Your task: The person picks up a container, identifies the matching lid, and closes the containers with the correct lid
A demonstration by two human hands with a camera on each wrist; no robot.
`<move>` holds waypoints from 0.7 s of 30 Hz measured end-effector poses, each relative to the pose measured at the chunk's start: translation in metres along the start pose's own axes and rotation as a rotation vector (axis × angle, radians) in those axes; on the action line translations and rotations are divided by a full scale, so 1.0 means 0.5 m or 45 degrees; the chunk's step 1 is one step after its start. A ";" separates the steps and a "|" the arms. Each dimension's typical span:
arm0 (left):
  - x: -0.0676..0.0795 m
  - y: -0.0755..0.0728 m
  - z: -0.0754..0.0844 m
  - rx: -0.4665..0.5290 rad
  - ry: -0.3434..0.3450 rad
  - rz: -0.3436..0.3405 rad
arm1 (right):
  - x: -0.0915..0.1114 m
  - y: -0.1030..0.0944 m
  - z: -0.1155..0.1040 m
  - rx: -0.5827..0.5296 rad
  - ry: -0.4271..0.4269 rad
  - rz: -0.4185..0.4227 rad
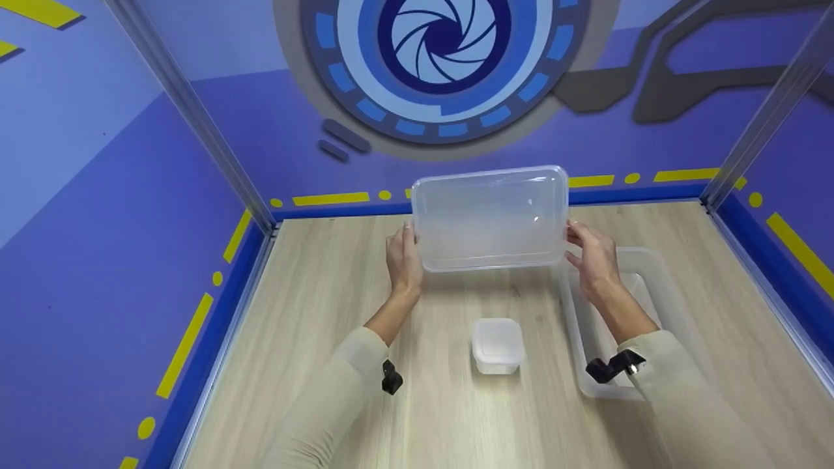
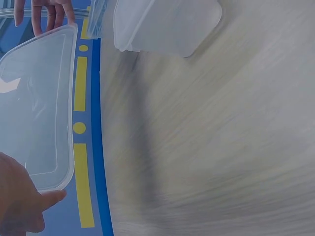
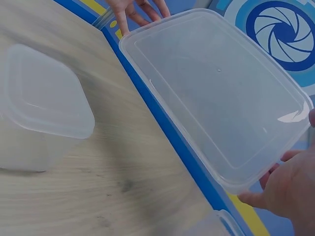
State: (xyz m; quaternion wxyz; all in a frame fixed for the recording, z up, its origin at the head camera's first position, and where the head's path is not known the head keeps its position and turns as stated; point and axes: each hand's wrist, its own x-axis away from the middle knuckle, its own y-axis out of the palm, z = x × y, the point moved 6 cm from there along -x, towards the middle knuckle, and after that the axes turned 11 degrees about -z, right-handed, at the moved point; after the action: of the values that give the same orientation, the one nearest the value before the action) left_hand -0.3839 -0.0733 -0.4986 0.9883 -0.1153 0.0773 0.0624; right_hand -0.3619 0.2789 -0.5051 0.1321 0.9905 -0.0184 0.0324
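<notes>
A large clear rectangular plastic lid (image 1: 490, 218) is raised above the far part of the table, its broad face tilted toward the head camera. My left hand (image 1: 404, 260) pinches its left short edge, while my right hand (image 1: 594, 257) grips the opposite edge near the lower corner. In the right wrist view the thumb of the right hand (image 3: 290, 187) lies along the lid's rim (image 3: 216, 98). Below my right forearm stands a large clear container (image 1: 596, 332) with its top uncovered. A small white lidded box (image 1: 497, 345) sits on the table between my forearms.
The wood-grain table (image 1: 313, 339) is enclosed by blue printed panels (image 1: 130, 195) with metal corner posts (image 1: 195, 117). The back panel stands close behind the lid. My right forearm passes over the large container and partly hides it.
</notes>
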 end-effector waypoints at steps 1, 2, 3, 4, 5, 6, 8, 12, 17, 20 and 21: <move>0.000 0.000 0.000 0.008 0.003 0.000 | 0.000 -0.001 -0.001 0.018 0.005 -0.009; 0.000 -0.001 0.000 0.017 0.006 0.003 | -0.001 -0.003 -0.001 0.042 0.014 -0.021; 0.000 -0.001 0.000 0.025 0.013 0.009 | -0.002 -0.004 -0.001 0.067 0.026 -0.037; 0.000 -0.003 -0.001 0.032 0.020 0.017 | -0.002 -0.005 -0.001 0.100 0.042 -0.054; -0.001 -0.004 -0.001 0.036 0.028 0.026 | -0.002 -0.006 -0.002 0.132 0.059 -0.074; -0.001 -0.005 -0.001 0.039 0.035 0.035 | -0.003 -0.007 -0.002 0.159 0.074 -0.094; -0.001 -0.006 -0.001 0.041 0.049 0.049 | -0.003 -0.009 -0.002 0.198 0.099 -0.131; -0.001 -0.006 0.001 0.039 0.061 0.039 | -0.004 -0.013 -0.004 0.219 0.109 -0.171; 0.002 -0.003 0.000 0.053 0.032 -0.009 | -0.002 -0.013 -0.008 0.199 0.096 -0.187; 0.003 -0.001 -0.001 0.055 0.023 -0.013 | 0.000 -0.013 -0.010 0.200 0.087 -0.183; 0.002 -0.001 -0.001 0.051 0.025 -0.011 | 0.001 -0.014 -0.010 0.203 0.084 -0.180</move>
State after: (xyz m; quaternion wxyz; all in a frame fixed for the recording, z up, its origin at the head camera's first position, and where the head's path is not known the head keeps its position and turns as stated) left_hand -0.3828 -0.0738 -0.4989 0.9899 -0.0965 0.0878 0.0556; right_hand -0.3616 0.2869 -0.5019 0.0554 0.9951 0.0584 0.0570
